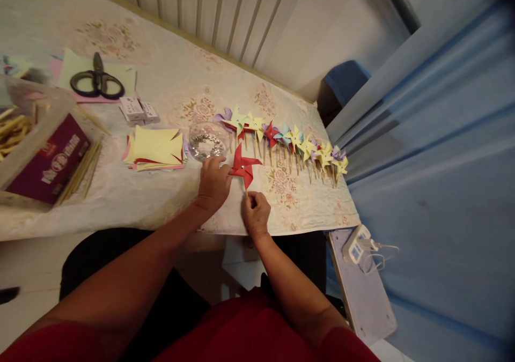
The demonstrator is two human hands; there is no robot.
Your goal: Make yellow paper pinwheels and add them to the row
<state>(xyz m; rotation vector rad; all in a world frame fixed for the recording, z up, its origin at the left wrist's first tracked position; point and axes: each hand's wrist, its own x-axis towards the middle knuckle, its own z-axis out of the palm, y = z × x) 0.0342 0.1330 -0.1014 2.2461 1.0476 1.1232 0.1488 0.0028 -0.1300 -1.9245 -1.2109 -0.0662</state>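
A red paper pinwheel (248,163) with a small shiny pin at its centre is held upright over the near part of the table. My right hand (257,214) pinches its thin stick just below the blades. My left hand (214,184) is beside the pinwheel's left blade, fingers bent but apart; whether it touches the blade I cannot tell. Just beyond that hand sits a clear round dish (208,142) of small silvery pins. Behind and to the right, finished pinwheels (295,137) in yellow, red, purple and blue lie in a row, sticks towards me.
Cut coloured paper squares (157,146) are stacked left of the dish. Beyond them are two small boxes (137,110) and black-handled scissors (97,80) on paper sheets. A plastic bin (44,158) stands far left beside loose sticks (82,171). A power strip (356,244) lies beyond the table's right corner.
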